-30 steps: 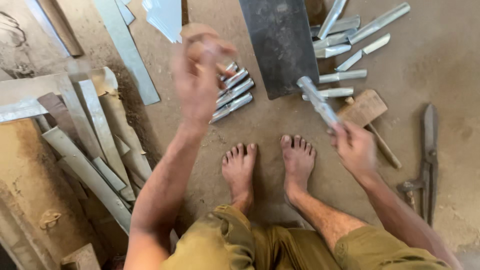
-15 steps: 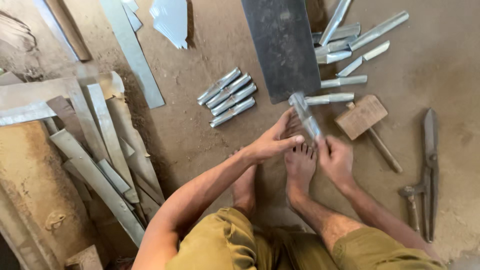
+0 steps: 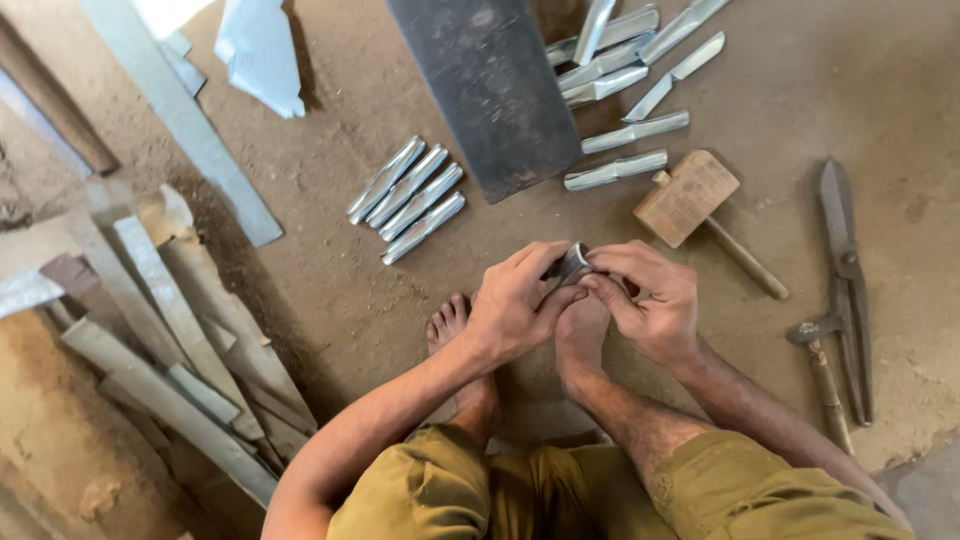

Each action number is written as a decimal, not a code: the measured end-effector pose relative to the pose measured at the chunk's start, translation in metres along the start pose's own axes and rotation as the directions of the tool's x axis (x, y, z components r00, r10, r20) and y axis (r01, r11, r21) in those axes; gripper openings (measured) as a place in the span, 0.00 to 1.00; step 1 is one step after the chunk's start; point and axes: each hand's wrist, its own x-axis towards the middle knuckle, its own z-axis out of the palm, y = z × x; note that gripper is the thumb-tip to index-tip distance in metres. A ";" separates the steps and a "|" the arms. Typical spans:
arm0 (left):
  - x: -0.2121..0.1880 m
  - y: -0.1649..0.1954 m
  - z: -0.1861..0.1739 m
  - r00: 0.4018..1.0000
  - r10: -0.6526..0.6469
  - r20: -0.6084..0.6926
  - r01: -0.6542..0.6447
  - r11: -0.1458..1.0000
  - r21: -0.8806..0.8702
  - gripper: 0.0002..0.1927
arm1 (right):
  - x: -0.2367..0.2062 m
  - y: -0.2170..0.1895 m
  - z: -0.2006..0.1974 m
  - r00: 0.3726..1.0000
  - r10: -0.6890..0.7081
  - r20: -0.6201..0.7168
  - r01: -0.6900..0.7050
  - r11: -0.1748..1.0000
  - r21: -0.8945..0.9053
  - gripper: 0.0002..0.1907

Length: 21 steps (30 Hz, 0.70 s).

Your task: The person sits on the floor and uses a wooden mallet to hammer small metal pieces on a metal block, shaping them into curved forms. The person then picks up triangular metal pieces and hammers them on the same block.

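Both my hands meet over my bare feet on the dirt floor. My left hand (image 3: 522, 300) and my right hand (image 3: 646, 300) pinch one small folded sheet-metal piece (image 3: 572, 264) between their fingers, seen end-on. Most of the piece is hidden by my fingers. Four similar finished metal pieces (image 3: 408, 200) lie side by side up to the left. More folded metal pieces (image 3: 628, 130) lie scattered above my right hand.
A dark metal slab (image 3: 490, 90) lies ahead. A wooden mallet (image 3: 700, 205) rests near my right hand, with tin snips (image 3: 845, 280) and another tool (image 3: 825, 370) further right. Metal strips and offcuts (image 3: 150, 330) pile up on the left.
My left hand dropped from up high down to the metal piece and joined my right hand on it. The piece turned from lying slanted to pointing end-on at the camera.
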 end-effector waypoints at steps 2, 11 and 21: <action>0.003 0.005 -0.001 1.000 0.011 0.019 -0.011 1.000 0.015 0.23 | 0.000 0.000 0.000 1.000 -0.006 0.009 0.005 1.000 0.008 0.14; 0.009 0.016 0.010 0.994 -0.024 0.110 0.018 0.999 0.050 0.22 | -0.023 0.011 -0.008 0.947 0.320 0.040 -0.321 0.923 0.214 0.07; 0.016 0.037 0.029 0.957 -0.212 0.196 0.272 0.889 -0.369 0.21 | -0.041 0.007 -0.022 0.953 0.259 -0.159 -0.150 0.857 0.493 0.04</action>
